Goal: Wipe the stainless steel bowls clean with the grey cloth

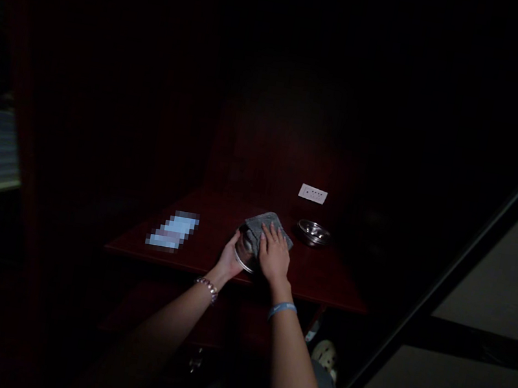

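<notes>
My left hand [229,259] grips the rim of a shiny metal bowl [245,257] from its left side, over the front part of a dark red desk top [211,245]. A grey cloth [259,223] lies over the bowl's outer surface. On top of the cloth rests my right hand [274,249], palm down with its fingers spread, pressing it against the bowl. Behind and to the right, another metal bowl [313,232], perhaps stacked, stands on the desk.
A blurred pale rectangular item [173,231] lies on the desk's left side. A white socket plate [313,194] is on the back wall. Below the desk are a drawer knob [196,360] and a light-coloured shoe [326,358]. Dark panels rise on both sides.
</notes>
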The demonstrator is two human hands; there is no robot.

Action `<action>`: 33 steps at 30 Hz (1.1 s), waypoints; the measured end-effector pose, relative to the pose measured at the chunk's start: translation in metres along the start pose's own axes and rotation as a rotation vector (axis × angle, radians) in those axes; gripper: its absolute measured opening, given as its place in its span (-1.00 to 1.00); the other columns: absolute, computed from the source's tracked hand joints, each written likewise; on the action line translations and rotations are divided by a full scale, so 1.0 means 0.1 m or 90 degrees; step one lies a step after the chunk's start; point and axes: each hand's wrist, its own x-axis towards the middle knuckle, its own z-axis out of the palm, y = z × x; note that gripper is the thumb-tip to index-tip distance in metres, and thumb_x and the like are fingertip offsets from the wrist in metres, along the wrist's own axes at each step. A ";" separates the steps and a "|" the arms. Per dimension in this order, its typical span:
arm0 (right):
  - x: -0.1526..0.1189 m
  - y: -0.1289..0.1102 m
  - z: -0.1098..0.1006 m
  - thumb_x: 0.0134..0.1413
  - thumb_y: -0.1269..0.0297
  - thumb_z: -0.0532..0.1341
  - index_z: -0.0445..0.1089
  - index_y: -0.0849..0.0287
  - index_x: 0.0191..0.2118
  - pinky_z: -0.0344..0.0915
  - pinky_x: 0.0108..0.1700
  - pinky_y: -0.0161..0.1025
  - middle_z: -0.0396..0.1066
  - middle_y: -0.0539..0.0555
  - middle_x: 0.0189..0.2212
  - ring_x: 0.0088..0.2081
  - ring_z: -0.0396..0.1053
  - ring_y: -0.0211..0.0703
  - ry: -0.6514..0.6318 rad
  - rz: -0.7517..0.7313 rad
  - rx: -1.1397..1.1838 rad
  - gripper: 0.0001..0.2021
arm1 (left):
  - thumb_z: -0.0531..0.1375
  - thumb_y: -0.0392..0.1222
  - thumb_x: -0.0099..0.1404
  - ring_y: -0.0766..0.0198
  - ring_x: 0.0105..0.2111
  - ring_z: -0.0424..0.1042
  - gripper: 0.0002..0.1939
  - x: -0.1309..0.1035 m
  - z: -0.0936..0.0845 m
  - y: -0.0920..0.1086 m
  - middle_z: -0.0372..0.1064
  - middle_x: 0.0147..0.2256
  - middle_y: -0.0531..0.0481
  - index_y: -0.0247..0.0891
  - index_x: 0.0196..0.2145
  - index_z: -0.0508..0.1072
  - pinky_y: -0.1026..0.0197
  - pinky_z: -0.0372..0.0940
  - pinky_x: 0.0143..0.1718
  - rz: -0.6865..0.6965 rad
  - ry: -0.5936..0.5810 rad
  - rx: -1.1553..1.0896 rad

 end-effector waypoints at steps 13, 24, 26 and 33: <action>-0.03 0.26 -0.21 0.41 -0.01 -0.19 0.25 0.08 0.35 0.37 0.06 0.08 0.47 0.30 0.11 0.03 0.50 0.15 0.009 0.318 0.107 -0.42 | 0.04 -0.14 0.48 0.11 -0.12 0.60 -0.57 -0.08 0.05 0.00 0.63 -0.18 -0.13 -0.32 0.21 0.36 0.04 0.24 0.23 0.057 0.029 0.019; -0.01 0.37 -0.04 0.42 0.13 -0.19 0.19 0.24 0.36 0.09 0.34 0.01 0.26 0.24 0.30 0.34 0.16 0.04 0.108 0.204 0.051 -0.43 | 0.05 -0.14 0.46 0.08 -0.13 0.60 -0.56 -0.11 0.05 -0.04 0.62 -0.16 -0.18 -0.35 0.21 0.35 0.04 0.30 0.18 -0.001 0.010 0.088; 0.00 0.33 0.01 0.42 0.16 -0.17 0.14 0.23 0.39 0.02 0.38 0.03 0.15 0.22 0.36 0.39 0.05 0.03 0.111 0.151 0.022 -0.44 | 0.06 -0.14 0.46 0.07 -0.12 0.59 -0.59 -0.12 0.07 -0.05 0.62 -0.16 -0.17 -0.35 0.17 0.39 0.05 0.31 0.17 -0.002 0.023 0.102; -0.02 0.06 0.06 0.45 0.20 -0.16 0.10 0.09 0.41 -0.11 0.41 0.16 0.00 0.15 0.43 0.45 -0.09 0.03 0.015 -0.021 -0.010 -0.48 | 0.03 -0.18 0.46 0.16 -0.29 0.61 -0.63 -0.07 0.07 -0.02 0.62 -0.25 -0.13 -0.31 0.13 0.41 0.08 0.46 -0.06 0.008 0.040 0.062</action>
